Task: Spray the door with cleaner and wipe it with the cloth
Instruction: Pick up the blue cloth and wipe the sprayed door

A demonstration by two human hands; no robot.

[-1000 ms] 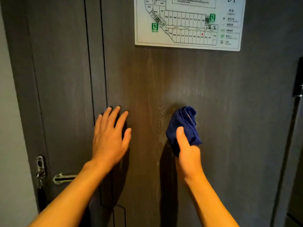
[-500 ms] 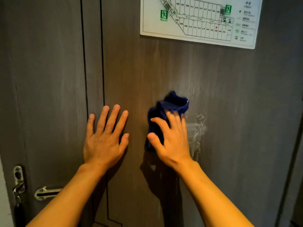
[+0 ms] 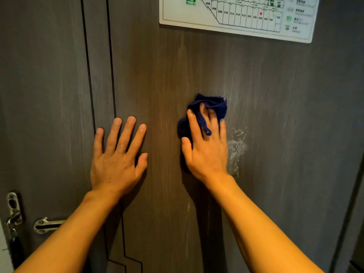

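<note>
In the head view, the right hand is pressing a dark blue cloth flat against the grey wood-grain door, its fingers gripping the bunched fabric, with a whitish streak of cleaner showing just to the hand's right. The left hand is lying flat on the door beside it, fingers spread and holding nothing. A floor-plan sign is hanging above, and a metal latch is sitting at the lower left.

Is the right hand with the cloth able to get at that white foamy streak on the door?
Probably yes. The streak lies right beside the right hand, which presses the cloth on the door; nothing lies between them.
</note>
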